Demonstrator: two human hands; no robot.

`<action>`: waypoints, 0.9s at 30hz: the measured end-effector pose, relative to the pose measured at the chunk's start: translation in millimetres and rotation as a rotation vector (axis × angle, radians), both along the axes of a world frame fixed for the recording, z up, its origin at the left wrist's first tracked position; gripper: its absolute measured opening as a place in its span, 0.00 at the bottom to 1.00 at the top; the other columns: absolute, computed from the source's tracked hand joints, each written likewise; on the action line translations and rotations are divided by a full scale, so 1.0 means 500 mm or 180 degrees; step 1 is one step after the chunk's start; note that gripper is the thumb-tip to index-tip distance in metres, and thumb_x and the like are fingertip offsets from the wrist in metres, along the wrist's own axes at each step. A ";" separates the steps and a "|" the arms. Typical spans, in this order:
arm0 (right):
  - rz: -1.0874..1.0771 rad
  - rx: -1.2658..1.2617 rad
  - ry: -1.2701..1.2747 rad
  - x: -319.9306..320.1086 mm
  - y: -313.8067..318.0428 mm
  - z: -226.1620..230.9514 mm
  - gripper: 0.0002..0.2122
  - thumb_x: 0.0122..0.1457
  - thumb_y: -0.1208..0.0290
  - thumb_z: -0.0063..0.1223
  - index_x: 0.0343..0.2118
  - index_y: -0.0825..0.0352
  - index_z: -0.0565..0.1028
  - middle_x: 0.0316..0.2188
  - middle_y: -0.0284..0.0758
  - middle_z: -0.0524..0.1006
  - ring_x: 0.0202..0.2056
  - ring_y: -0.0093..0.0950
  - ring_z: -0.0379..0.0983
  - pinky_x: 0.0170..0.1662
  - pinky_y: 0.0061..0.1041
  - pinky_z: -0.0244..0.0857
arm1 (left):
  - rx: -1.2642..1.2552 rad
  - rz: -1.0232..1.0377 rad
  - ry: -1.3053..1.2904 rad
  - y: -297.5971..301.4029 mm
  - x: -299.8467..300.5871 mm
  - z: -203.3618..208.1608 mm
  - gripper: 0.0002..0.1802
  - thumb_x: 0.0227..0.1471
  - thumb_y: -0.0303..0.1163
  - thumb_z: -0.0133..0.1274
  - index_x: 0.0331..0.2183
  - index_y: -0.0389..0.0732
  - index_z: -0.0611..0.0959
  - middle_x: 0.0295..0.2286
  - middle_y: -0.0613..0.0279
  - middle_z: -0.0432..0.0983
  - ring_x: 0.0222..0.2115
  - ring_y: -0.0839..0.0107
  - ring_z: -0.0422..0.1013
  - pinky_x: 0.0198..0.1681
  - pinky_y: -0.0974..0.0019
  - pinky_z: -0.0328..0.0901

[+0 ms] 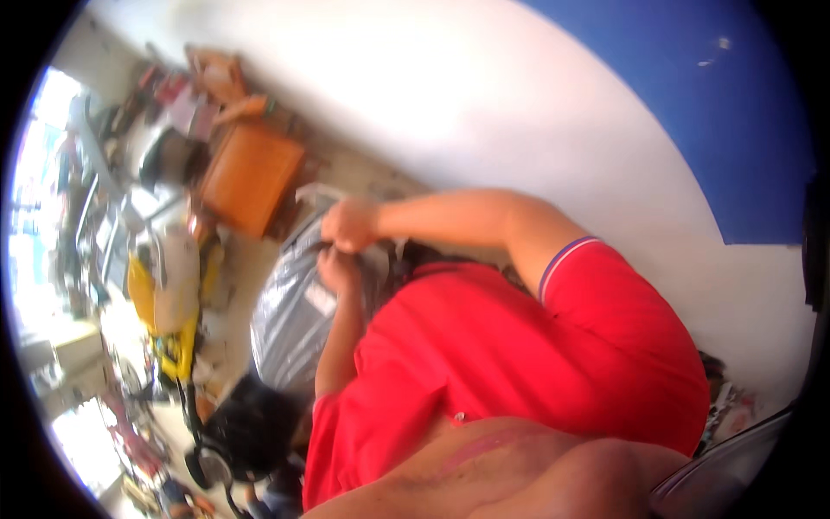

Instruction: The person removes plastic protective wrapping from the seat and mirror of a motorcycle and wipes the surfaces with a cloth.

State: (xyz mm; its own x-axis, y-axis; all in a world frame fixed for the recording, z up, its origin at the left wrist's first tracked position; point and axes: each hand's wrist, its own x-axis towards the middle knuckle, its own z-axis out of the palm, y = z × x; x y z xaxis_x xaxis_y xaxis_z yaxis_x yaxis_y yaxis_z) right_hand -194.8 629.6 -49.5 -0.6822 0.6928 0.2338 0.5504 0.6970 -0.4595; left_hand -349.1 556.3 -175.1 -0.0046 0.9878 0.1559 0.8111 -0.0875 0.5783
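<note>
A large, rounded grey bundle wrapped in shiny clear plastic (pixel 284 318) is positioned before the torso in a red short-sleeved shirt (pixel 519 346), near an orange-brown boxy object (pixel 251 177). Its upper end is met by the bare right hand (pixel 351 225) and, just below, the bare left hand (pixel 338 269), seemingly paired so one spot is steadied. Fingers are curled; what is pinched cannot be told through blur.

Harsh left-side glare, soft blur

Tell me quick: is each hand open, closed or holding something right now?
Left hand: closed, at the clear plastic wrapping; whether it grips it is too blurred to tell.
Right hand: closed, beside the left; anything inside is hidden.
</note>
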 end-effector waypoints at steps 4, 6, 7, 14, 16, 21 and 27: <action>0.0131 0.0316 0.0256 0.015 0.021 0.015 0.05 0.44 0.68 0.50 0.23 0.62 0.74 0.25 0.38 0.75 0.29 0.40 0.73 0.31 0.40 0.68 | 0.0016 -0.2333 0.0378 -0.093 0.030 -0.078 0.07 0.46 0.30 0.50 0.30 0.45 0.81 0.32 0.59 0.74 0.35 0.57 0.70 0.37 0.56 0.67; 0.0241 0.0181 0.0008 0.001 0.020 0.004 0.06 0.47 0.69 0.49 0.28 0.63 0.74 0.26 0.37 0.76 0.31 0.39 0.73 0.32 0.38 0.68 | -0.0549 -0.2180 0.0659 -0.158 -0.045 -0.087 0.06 0.45 0.34 0.51 0.28 0.45 0.79 0.31 0.59 0.72 0.35 0.58 0.69 0.36 0.56 0.67; 0.0136 0.0171 0.0116 0.007 0.011 -0.008 0.05 0.48 0.69 0.50 0.27 0.62 0.74 0.25 0.37 0.75 0.30 0.38 0.74 0.33 0.37 0.68 | -0.0820 -0.2159 0.0525 -0.188 -0.073 -0.059 0.07 0.46 0.35 0.51 0.28 0.45 0.79 0.31 0.59 0.72 0.36 0.57 0.69 0.35 0.57 0.68; 0.0096 0.0304 0.0196 0.012 0.002 0.004 0.03 0.49 0.71 0.52 0.25 0.62 0.72 0.23 0.34 0.73 0.28 0.37 0.73 0.32 0.36 0.68 | -0.2093 0.0269 0.0597 -0.417 -0.290 -0.063 0.12 0.49 0.33 0.50 0.37 0.40 0.80 0.33 0.52 0.75 0.38 0.52 0.72 0.40 0.52 0.67; 0.0109 0.0399 0.0307 0.011 0.005 0.010 0.02 0.49 0.71 0.52 0.26 0.62 0.74 0.23 0.33 0.74 0.27 0.37 0.73 0.30 0.35 0.67 | -0.2389 0.1160 0.0581 -0.469 -0.367 -0.102 0.13 0.50 0.33 0.49 0.37 0.37 0.79 0.32 0.47 0.77 0.38 0.47 0.72 0.42 0.50 0.65; 0.0187 0.0199 0.0278 0.025 0.009 0.041 0.04 0.49 0.72 0.50 0.22 0.65 0.71 0.21 0.40 0.73 0.26 0.39 0.72 0.32 0.36 0.67 | -0.2507 0.3060 0.0288 -0.430 -0.396 -0.128 0.17 0.52 0.37 0.47 0.33 0.31 0.82 0.36 0.36 0.77 0.39 0.47 0.74 0.44 0.51 0.67; 0.0171 0.0324 0.0089 0.022 0.009 0.032 0.04 0.49 0.71 0.50 0.22 0.64 0.72 0.20 0.39 0.72 0.26 0.39 0.72 0.31 0.35 0.66 | -0.3520 0.1569 0.0643 -0.232 -0.300 -0.153 0.21 0.45 0.39 0.53 0.38 0.35 0.83 0.37 0.41 0.78 0.39 0.48 0.75 0.44 0.54 0.68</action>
